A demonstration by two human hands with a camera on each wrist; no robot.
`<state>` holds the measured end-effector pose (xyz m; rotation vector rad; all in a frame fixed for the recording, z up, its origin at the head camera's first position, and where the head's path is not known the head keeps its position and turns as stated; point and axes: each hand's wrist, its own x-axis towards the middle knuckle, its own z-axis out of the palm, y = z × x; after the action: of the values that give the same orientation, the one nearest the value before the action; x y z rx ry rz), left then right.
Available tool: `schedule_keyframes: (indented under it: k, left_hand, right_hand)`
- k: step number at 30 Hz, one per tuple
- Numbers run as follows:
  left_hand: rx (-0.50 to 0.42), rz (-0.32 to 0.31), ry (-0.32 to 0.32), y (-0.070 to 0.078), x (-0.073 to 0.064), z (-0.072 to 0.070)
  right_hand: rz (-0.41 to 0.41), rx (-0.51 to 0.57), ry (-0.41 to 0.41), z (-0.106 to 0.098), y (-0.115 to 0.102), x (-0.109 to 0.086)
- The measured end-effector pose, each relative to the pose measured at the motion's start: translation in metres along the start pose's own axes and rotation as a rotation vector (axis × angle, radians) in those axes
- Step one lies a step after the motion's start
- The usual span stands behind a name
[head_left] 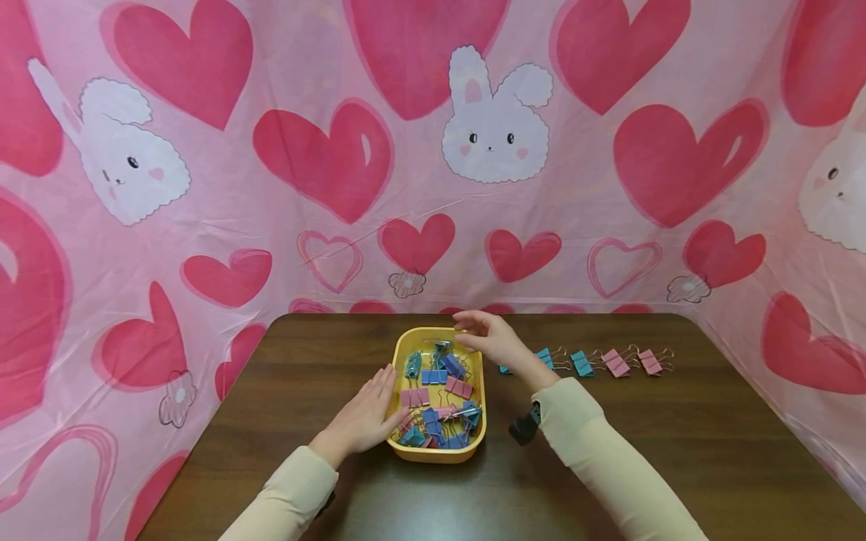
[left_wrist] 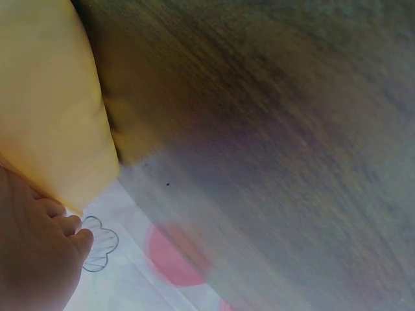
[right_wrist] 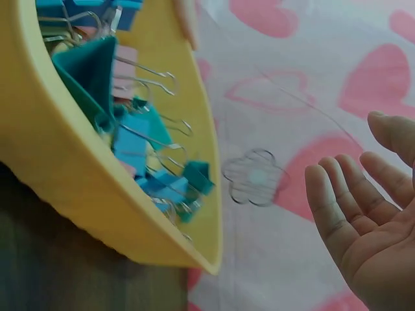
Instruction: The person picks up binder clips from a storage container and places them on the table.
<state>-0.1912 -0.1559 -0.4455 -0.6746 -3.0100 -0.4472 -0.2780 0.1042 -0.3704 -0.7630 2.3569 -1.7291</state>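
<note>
A yellow plastic basket (head_left: 401, 453) holds a jumble of binder clips in blue, teal and pink, such as a pink clip (head_left: 415, 397) and a blue clip (head_left: 434, 377). My left hand (head_left: 365, 409) rests along the basket's left side. Its fingers lie straight against the outer wall, and the thumb reaches over the rim. Above the far right corner of the basket is my right hand (head_left: 497, 342), empty, with fingers loosely extended. The right wrist view shows its palm and spread fingers apart from the clips.
Right of the basket, several binder clips lie in a row on the brown wooden table (head_left: 304, 361): teal ones, including a teal clip (head_left: 582, 364), then pink ones, including a pink clip (head_left: 616, 364). My right forearm partly covers the row. A pink heart-and-rabbit cloth (head_left: 575, 203) hangs behind.
</note>
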Motion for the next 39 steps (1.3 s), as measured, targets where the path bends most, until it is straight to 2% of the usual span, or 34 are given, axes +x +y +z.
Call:
schedule_keyframes:
  k: [5,10,17,21,39]
  left_hand:
    - [-0.009,-0.013,-0.009,0.0,0.0,0.0]
    - [-0.011,-0.016,-0.011,0.001,0.0,-0.001]
    - [-0.002,-0.002,-0.011,0.0,-0.001,-0.001]
    - [0.002,0.01,-0.001,0.0,-0.001,-0.001]
    - [0.008,0.025,-0.006,-0.001,-0.001,-0.001]
  right_hand:
    - [0.031,0.036,-0.071,0.016,0.003,0.008]
    - [0.037,0.019,-0.136,0.03,0.009,0.016]
    - [0.158,-0.016,-0.226,0.049,0.009,0.02]
    - [0.199,-0.03,-0.275,0.057,0.01,0.022]
    - [0.332,-0.052,-0.367,0.077,0.022,0.035]
